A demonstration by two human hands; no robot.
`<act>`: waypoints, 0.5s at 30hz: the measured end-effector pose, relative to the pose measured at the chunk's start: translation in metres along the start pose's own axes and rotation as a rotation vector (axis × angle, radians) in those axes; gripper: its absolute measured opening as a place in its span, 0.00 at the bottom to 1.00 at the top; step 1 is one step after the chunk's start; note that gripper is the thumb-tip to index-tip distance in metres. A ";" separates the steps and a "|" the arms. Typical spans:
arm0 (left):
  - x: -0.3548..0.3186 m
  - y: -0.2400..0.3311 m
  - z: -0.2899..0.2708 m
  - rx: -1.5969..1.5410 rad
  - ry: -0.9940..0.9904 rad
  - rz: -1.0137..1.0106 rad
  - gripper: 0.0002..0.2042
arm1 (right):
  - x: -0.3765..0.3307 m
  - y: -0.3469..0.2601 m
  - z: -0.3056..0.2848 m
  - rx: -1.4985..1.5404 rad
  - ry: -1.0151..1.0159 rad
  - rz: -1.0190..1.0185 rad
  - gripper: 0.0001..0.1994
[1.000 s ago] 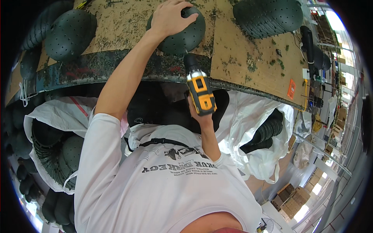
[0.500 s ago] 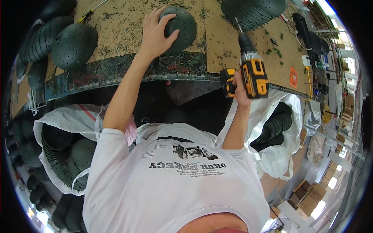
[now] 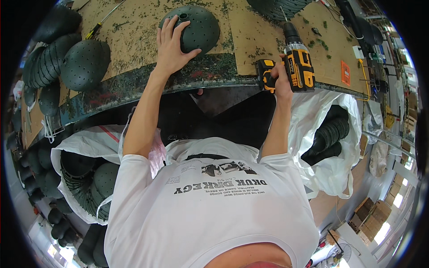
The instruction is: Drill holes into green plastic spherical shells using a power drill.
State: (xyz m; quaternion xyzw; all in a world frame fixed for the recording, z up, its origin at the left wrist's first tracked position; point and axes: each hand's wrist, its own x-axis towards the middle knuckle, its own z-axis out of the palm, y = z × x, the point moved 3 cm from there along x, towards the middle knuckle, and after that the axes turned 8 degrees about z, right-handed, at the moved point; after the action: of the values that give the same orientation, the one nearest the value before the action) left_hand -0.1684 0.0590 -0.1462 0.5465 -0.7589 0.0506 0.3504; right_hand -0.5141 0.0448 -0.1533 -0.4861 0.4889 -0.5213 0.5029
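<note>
On the tabletop ahead of me sits a dark green, hollow-looking dome (image 3: 203, 31) dotted with small holes, with a raised round ring near its top. My left hand (image 3: 172, 49) grips its left and near side, thumb along the near edge and fingertips by the ring. A yellow-and-black cordless drill (image 3: 300, 69) is in my right hand (image 3: 281, 79), held over the table's front edge. Its thin bit (image 3: 283, 13) points away from me, toward a stack of similar green domes (image 3: 277, 6) and apart from the held dome.
More domes (image 3: 85, 66) are piled at the table's left, near a yellow-handled screwdriver (image 3: 93, 32). Green shavings litter the brown board (image 3: 250, 49). White sacks holding domes stand left (image 3: 89, 137) and right (image 3: 306, 125) of me. An orange card (image 3: 345, 73) and cables lie at the right.
The dome has shifted left and tilted under my left hand, bringing its ring into sight. My right hand has moved the drill slightly right and away from me. The whole view has shifted slightly.
</note>
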 end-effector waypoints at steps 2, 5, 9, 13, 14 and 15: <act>0.001 0.002 0.001 0.012 -0.007 0.002 0.40 | -0.001 0.002 -0.001 -0.009 -0.001 -0.010 0.14; 0.002 0.003 0.002 0.022 -0.009 -0.002 0.42 | -0.002 0.002 -0.001 -0.041 0.003 -0.036 0.14; -0.002 -0.001 0.002 0.010 -0.024 0.018 0.40 | -0.004 -0.005 -0.002 -0.064 0.025 -0.066 0.15; -0.001 -0.001 0.003 0.012 -0.026 0.032 0.38 | -0.020 -0.015 -0.008 -0.262 0.029 -0.047 0.14; -0.001 0.000 0.004 0.009 -0.029 0.033 0.38 | -0.027 -0.016 -0.007 -0.268 0.033 -0.052 0.13; -0.001 0.000 0.005 0.018 -0.013 0.022 0.39 | -0.036 -0.016 -0.006 -0.274 0.036 -0.056 0.13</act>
State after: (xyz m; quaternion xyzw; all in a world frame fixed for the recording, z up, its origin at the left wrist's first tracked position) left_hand -0.1706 0.0578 -0.1502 0.5417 -0.7667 0.0578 0.3398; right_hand -0.5197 0.0807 -0.1382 -0.5543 0.5508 -0.4720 0.4081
